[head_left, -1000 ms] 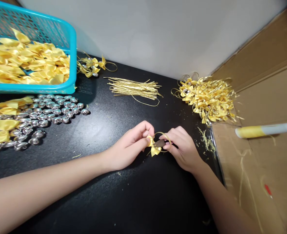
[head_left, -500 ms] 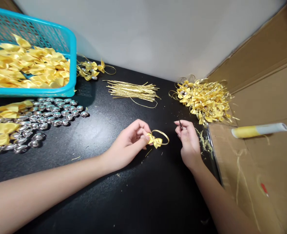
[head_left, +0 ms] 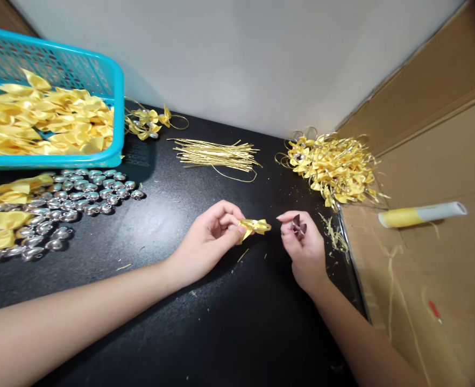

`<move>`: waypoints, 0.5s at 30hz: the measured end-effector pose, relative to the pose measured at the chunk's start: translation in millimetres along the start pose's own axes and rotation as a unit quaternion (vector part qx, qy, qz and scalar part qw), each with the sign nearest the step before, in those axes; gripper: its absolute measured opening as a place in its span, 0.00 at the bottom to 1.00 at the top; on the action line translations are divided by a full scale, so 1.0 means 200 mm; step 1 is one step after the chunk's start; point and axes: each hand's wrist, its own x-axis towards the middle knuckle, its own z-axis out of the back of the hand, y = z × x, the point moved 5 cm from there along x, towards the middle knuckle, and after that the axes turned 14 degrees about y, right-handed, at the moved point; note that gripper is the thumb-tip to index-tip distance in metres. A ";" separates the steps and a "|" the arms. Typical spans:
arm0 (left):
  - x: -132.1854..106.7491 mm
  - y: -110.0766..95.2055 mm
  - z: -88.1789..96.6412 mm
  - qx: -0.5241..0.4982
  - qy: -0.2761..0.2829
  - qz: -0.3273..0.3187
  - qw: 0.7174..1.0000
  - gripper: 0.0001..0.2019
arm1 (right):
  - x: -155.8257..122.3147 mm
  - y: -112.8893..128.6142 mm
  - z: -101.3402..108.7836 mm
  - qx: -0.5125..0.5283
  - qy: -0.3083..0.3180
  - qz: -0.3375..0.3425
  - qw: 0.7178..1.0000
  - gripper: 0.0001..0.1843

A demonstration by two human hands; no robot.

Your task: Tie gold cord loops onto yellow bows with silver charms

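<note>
Pinched between the thumb and fingers of my left hand [head_left: 215,234] is a yellow ribbon bow [head_left: 255,226] on a gold cord. Its loop is seen nearly edge-on. Across a small gap to the right, my right hand [head_left: 307,250] is closed around a small dark, shiny piece [head_left: 299,227] with pointed, forked ends; its exact kind is unclear. A thin yellow scrap [head_left: 243,255] lies on the black table [head_left: 221,333] just below the bow. Beyond both hands is a bundle of gold cords [head_left: 217,154].
A blue basket [head_left: 118,118] of yellow bows stands at the left, with silver beads [head_left: 87,193] in front. Looped bows are heaped [head_left: 338,166] at the back right. Cord trimmings [head_left: 334,236] lie by the right edge. A yellow-and-white tube [head_left: 423,214] rests on cardboard [head_left: 434,161].
The bow's loop has turned from an open ring to nearly edge-on. My right hand has come slightly left towards the bow, and the dark piece in it now shows more.
</note>
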 end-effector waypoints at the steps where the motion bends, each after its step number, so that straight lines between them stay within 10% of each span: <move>1: 0.00 0.00 0.00 0.001 0.001 0.001 1.000 0.08 | 0.00 0.01 0.00 -0.007 -0.003 0.002 1.000 0.09; 15: -0.01 0.04 -0.02 0.071 0.078 0.018 0.994 0.10 | 0.04 0.09 -0.01 0.004 0.005 -0.058 0.998 0.04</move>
